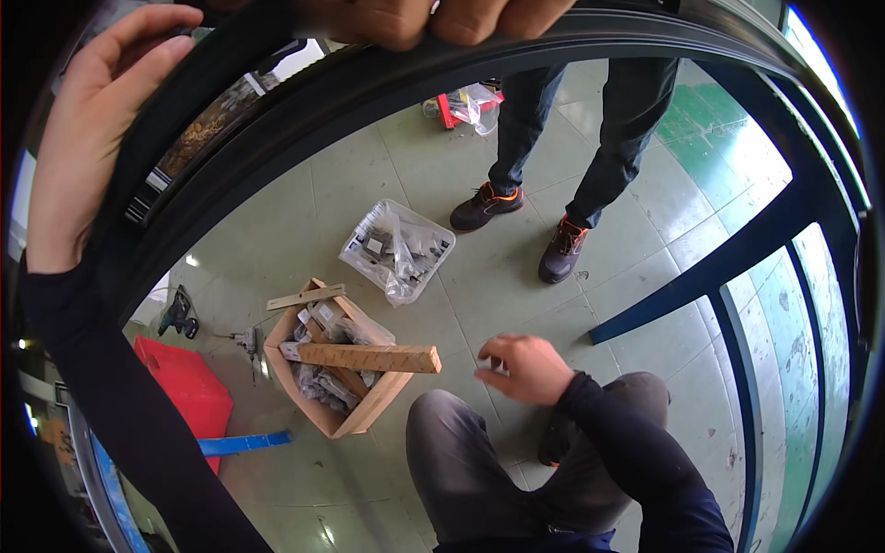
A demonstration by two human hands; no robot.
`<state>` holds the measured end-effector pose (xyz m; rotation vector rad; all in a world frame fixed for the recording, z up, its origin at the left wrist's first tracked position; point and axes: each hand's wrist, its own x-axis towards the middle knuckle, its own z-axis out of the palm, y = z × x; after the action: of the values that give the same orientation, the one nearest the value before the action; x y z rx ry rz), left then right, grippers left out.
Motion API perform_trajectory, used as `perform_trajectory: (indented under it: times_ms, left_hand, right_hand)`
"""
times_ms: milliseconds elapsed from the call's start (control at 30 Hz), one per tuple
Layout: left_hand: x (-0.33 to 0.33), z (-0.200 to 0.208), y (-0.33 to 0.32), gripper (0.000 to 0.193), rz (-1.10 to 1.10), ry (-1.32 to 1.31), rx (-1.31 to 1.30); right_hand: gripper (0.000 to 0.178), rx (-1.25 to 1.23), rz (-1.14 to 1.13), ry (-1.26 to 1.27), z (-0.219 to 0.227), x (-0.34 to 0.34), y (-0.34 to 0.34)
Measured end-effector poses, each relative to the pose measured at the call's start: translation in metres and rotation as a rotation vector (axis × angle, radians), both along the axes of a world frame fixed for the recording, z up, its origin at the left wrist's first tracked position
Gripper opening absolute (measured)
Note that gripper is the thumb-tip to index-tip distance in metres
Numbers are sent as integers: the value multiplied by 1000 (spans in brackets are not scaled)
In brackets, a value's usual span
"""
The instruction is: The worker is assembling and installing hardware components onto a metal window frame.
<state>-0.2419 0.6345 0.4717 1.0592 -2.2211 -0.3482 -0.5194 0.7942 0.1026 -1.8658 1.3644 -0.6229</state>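
Note:
A long, curved black frame (304, 129) arches across the upper part of the view. My left hand (101, 120) is raised at the upper left, fingers and thumb closed about this frame's edge. Over my lap, my right hand (530, 369) hangs in the air with its fingers curled toward the thumb; whatever lies between them is too small or hidden to make out. Nearest to it is a wooden block (387, 358), lying across an open wooden box (369, 410) filled with plastic-bagged parts. Another person's fingers (470, 14) hold the frame at the top.
Facing me stands a person in dark trousers (627, 120). A clear plastic bin (442, 244) of small parts sits on the tiled floor (369, 479). Left of the box are a cordless drill (180, 313), another power tool (247, 341) and a red case (189, 387). Dark blue bars (682, 290) rise at right.

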Motion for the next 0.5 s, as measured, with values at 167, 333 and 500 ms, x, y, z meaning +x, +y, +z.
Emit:
perform_trajectory:
  times_ms: [167, 333, 500]
  left_hand:
    - [0, 8, 18, 27, 55, 96, 70]
    - [-1, 0, 18, 29, 99, 100, 5]
    - [-11, -1, 25, 29, 128, 90, -123]
  right_hand:
    - [32, -26, 248, -25, 23, 19, 32]
    - [35, -20, 432, 27, 28, 24, 50]
    - [38, -58, 468, 42, 45, 19, 60]
